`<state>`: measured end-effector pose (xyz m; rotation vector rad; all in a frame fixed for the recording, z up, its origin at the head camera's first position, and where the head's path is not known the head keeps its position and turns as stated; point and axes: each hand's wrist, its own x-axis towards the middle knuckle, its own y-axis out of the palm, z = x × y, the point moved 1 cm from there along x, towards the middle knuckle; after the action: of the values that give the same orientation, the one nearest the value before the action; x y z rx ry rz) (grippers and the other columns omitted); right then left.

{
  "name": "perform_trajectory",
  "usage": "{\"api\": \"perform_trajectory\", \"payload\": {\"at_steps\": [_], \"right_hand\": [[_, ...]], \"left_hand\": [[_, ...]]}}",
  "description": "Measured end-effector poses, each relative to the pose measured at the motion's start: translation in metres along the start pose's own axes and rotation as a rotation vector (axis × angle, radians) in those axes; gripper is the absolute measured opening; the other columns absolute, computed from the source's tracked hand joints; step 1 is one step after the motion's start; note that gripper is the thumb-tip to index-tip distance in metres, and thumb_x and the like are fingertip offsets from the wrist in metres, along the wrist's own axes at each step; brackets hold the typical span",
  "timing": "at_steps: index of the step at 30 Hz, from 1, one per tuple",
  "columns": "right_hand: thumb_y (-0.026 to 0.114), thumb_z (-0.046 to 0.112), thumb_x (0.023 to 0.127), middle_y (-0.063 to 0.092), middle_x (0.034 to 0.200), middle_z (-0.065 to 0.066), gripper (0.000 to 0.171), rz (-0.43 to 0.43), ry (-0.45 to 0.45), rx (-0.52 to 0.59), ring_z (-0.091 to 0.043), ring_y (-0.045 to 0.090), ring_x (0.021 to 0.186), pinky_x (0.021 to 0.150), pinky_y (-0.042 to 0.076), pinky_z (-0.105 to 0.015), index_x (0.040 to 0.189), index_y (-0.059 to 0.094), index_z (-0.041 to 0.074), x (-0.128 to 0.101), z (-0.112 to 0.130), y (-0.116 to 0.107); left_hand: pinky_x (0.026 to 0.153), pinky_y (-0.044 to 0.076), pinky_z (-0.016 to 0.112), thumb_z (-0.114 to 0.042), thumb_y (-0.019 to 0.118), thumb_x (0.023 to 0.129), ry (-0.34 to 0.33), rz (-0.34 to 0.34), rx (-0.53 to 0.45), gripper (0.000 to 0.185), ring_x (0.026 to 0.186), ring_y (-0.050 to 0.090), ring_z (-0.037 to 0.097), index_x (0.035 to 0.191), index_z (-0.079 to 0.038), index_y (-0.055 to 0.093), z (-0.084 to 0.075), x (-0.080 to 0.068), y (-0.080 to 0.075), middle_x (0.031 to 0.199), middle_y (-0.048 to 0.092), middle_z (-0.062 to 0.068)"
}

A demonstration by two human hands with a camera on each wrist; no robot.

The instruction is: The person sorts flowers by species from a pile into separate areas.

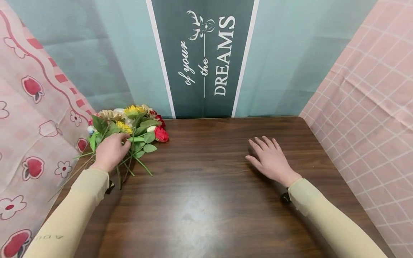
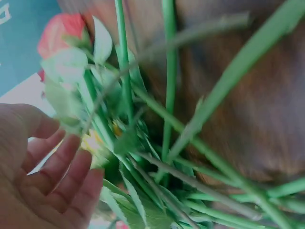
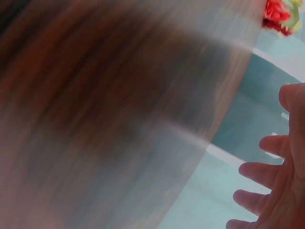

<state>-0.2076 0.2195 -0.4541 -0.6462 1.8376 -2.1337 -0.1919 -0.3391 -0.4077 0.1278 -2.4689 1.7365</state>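
Note:
A bunch of flowers with red, yellow, cream and tan blooms (image 1: 111, 115) lies at the table's back left, its green stems (image 1: 143, 166) fanned toward the front. Over the stems is my left hand (image 1: 113, 150), fingers bent loosely. In the left wrist view, the fingertips (image 2: 76, 143) of that hand are right beside a thin brownish stem (image 2: 112, 83), and no stem shows gripped. A red rose (image 2: 62, 36) appears beyond them. My right hand (image 1: 271, 159) is spread palm down over the right side of the table, holding nothing.
The brown wooden table (image 1: 200, 168) meets a teal backdrop (image 1: 129, 46) with white lettering at the back. A pink cloth with apples and flowers (image 1: 32, 118) hangs along the left side, a pink checked cloth (image 1: 371, 93) along the right.

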Motion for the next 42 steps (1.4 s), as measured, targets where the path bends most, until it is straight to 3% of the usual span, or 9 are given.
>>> {"api": "perform_trajectory", "payload": {"at_steps": [4, 9, 13, 15, 20, 25, 32, 37, 42], "right_hand": [[0.046, 0.060, 0.104, 0.040, 0.159, -0.018, 0.072, 0.001, -0.062, -0.016, -0.043, 0.025, 0.149, 0.120, 0.013, -0.064, 0.158, 0.041, 0.013, 0.006, 0.017, 0.002], [0.045, 0.059, 0.104, 0.040, 0.159, -0.016, 0.070, 0.009, -0.120, -0.007, -0.041, 0.026, 0.150, 0.121, 0.014, -0.061, 0.157, 0.042, 0.014, 0.015, 0.040, 0.007], [0.043, 0.060, 0.104, 0.040, 0.160, -0.015, 0.070, 0.016, -0.142, 0.014, -0.039, 0.024, 0.151, 0.122, 0.013, -0.059, 0.157, 0.042, 0.015, 0.019, 0.053, 0.010], [0.042, 0.061, 0.104, 0.039, 0.160, -0.014, 0.070, 0.021, -0.146, 0.019, -0.038, 0.023, 0.151, 0.123, 0.012, -0.058, 0.158, 0.042, 0.016, 0.021, 0.056, 0.011], [0.042, 0.061, 0.105, 0.039, 0.161, -0.014, 0.070, 0.022, -0.155, 0.031, -0.038, 0.022, 0.152, 0.123, 0.011, -0.057, 0.158, 0.041, 0.016, 0.022, 0.061, 0.008], [0.040, 0.062, 0.105, 0.040, 0.160, -0.013, 0.070, 0.007, -0.144, 0.039, -0.037, 0.024, 0.151, 0.123, 0.014, -0.056, 0.156, 0.043, 0.014, 0.022, 0.062, -0.001], [0.054, 0.043, 0.106, 0.061, 0.139, -0.009, 0.049, -0.071, -0.121, 0.188, -0.030, 0.051, 0.133, 0.111, 0.041, -0.051, 0.141, 0.061, 0.010, 0.027, 0.074, -0.018], [0.065, 0.027, 0.102, 0.072, 0.113, 0.003, 0.026, -0.094, -0.096, 0.404, -0.016, 0.064, 0.099, 0.085, 0.055, -0.039, 0.123, 0.074, 0.015, 0.031, 0.095, -0.027], [0.070, 0.028, 0.099, 0.071, 0.105, 0.012, 0.018, -0.054, -0.026, 0.633, -0.009, 0.061, 0.084, 0.072, 0.054, -0.032, 0.115, 0.077, 0.022, 0.037, 0.111, -0.030]], "left_hand": [[0.073, 0.052, 0.058, -0.024, 0.051, 0.101, -0.073, 0.090, -0.042, 0.039, 0.094, 0.066, 0.039, 0.126, 0.001, 0.067, 0.007, 0.018, 0.002, 0.119, 0.068, 0.025], [0.057, 0.047, 0.045, -0.034, 0.054, 0.102, -0.154, 0.116, -0.060, 0.036, 0.070, 0.061, 0.030, 0.100, -0.003, 0.073, 0.006, 0.034, 0.007, 0.089, 0.070, 0.016], [0.046, 0.034, 0.034, -0.033, 0.054, 0.101, -0.220, 0.149, -0.069, 0.041, 0.052, 0.043, 0.021, 0.064, -0.014, 0.055, 0.004, 0.042, 0.008, 0.057, 0.047, 0.001], [0.045, 0.028, 0.031, -0.029, 0.053, 0.098, -0.235, 0.155, -0.080, 0.042, 0.049, 0.035, 0.019, 0.058, -0.019, 0.044, 0.004, 0.045, 0.008, 0.053, 0.035, -0.003], [0.050, 0.043, 0.035, -0.026, 0.051, 0.097, -0.256, 0.154, -0.182, 0.029, 0.055, 0.055, 0.020, 0.075, -0.010, 0.062, 0.004, 0.046, 0.007, 0.061, 0.056, 0.001], [0.075, 0.061, 0.047, -0.030, 0.053, 0.103, -0.246, 0.154, -0.356, 0.038, 0.076, 0.073, 0.024, 0.116, 0.004, 0.067, -0.007, 0.042, 0.001, 0.104, 0.071, 0.022], [0.083, 0.061, 0.044, -0.027, 0.060, 0.104, -0.181, 0.165, -0.688, 0.042, 0.085, 0.073, 0.026, 0.126, 0.009, 0.063, -0.065, 0.038, 0.000, 0.119, 0.064, 0.030], [0.083, 0.061, 0.039, -0.021, 0.068, 0.101, -0.205, 0.200, -1.032, 0.037, 0.083, 0.070, 0.021, 0.124, 0.008, 0.061, -0.125, 0.036, 0.028, 0.115, 0.064, 0.028], [0.082, 0.061, 0.037, -0.018, 0.072, 0.098, -0.208, 0.244, -1.196, 0.030, 0.081, 0.069, 0.018, 0.117, 0.004, 0.065, -0.178, 0.033, 0.058, 0.115, 0.065, 0.027]]}}
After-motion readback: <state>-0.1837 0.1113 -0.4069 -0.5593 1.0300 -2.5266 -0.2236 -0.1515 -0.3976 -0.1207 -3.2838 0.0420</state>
